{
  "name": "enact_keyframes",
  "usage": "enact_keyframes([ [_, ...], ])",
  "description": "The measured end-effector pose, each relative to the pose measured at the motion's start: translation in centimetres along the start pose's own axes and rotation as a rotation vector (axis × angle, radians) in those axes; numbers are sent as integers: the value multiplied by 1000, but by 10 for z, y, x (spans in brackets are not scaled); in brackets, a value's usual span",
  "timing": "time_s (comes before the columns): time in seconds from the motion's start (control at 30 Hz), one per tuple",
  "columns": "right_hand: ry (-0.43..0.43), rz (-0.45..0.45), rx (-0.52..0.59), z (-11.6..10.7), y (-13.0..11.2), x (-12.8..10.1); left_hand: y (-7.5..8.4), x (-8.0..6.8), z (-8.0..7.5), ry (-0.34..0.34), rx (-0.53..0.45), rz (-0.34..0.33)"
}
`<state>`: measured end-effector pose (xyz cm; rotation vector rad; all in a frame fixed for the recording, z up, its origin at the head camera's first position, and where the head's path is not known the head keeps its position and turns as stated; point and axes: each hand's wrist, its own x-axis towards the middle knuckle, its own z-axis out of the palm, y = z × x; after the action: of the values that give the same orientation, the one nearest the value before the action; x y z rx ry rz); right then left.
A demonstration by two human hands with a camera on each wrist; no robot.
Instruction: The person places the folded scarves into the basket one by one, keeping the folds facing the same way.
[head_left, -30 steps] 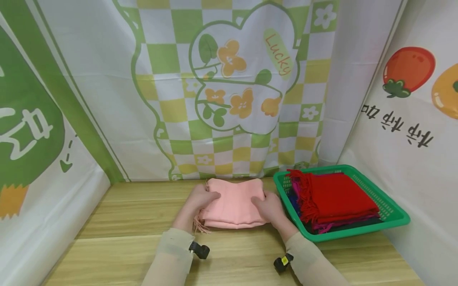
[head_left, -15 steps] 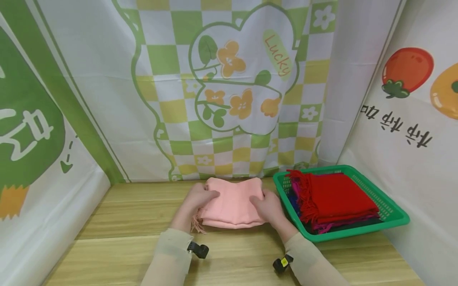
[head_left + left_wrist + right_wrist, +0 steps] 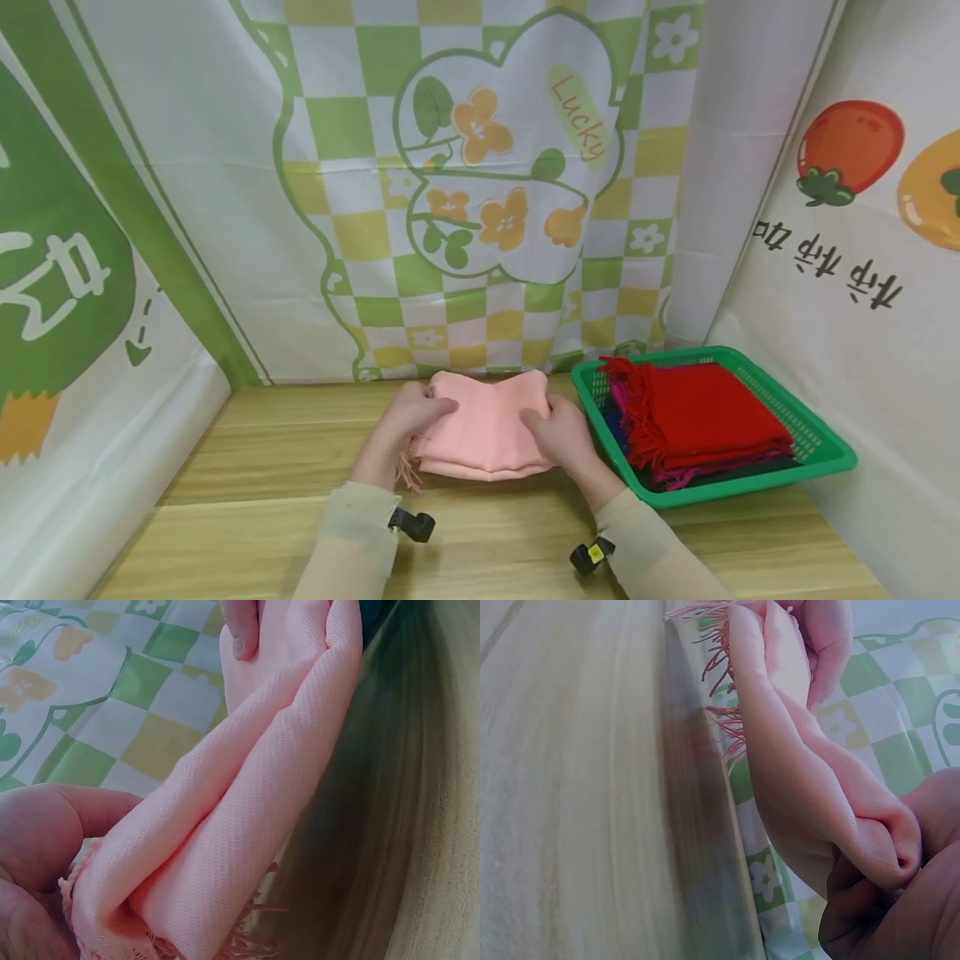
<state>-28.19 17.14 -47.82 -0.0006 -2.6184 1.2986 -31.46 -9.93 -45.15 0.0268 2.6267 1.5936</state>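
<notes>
Between my two hands is a folded pink scarf (image 3: 483, 429), its tasselled fringe hanging at the left side. My left hand (image 3: 408, 417) grips the left edge, thumb lying on top of the cloth. On the opposite edge my right hand (image 3: 561, 433) pinches the scarf, thumb above and curled fingers underneath, as the right wrist view shows. The scarf (image 3: 247, 787) appears in the left wrist view as thick folded layers, slightly bowed between the hands. In the right wrist view the scarf (image 3: 802, 765) shows raised off the wooden table (image 3: 577, 780).
A green plastic basket (image 3: 828, 457) stands to the right, close beside my right hand. Inside it a folded red scarf (image 3: 712, 412) with fringe lies over magenta and dark blue cloths. A checked, printed curtain (image 3: 341, 187) hangs behind the table.
Both hands keep their grip on the pink scarf and have shifted very slightly left and away from me with it. The basket stays in place.
</notes>
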Motion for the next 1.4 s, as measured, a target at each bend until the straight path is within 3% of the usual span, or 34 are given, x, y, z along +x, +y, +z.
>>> enact_keyframes([
  [0.9,-14,15,95,-17,-19,-7,19,-12,-8,-18,7,14],
  [0.97,-12,17,95,-19,-21,-8,17,-9,-9,-29,8,6],
  [1.07,-7,16,96,-22,-24,-9,10,-2,-9,-46,6,60],
  [1.1,-5,16,95,-23,-25,-9,-3,9,-7,-54,-9,107],
  [1.13,-6,10,95,-24,-25,-9,-7,13,-7,-57,-6,117],
  [1.2,-7,7,94,-26,-27,-9,-13,20,-6,-56,3,131],
  [1.23,-8,7,91,-26,-28,-9,-12,20,-6,-57,-2,107],
  [1.3,-11,6,86,-28,-28,-8,-10,17,-6,-54,-7,89],
  [1.33,-15,5,85,-29,-29,-9,4,6,-8,-47,5,52],
  [1.4,-20,5,85,-31,-29,-8,16,-7,-10,-43,-2,57],
])
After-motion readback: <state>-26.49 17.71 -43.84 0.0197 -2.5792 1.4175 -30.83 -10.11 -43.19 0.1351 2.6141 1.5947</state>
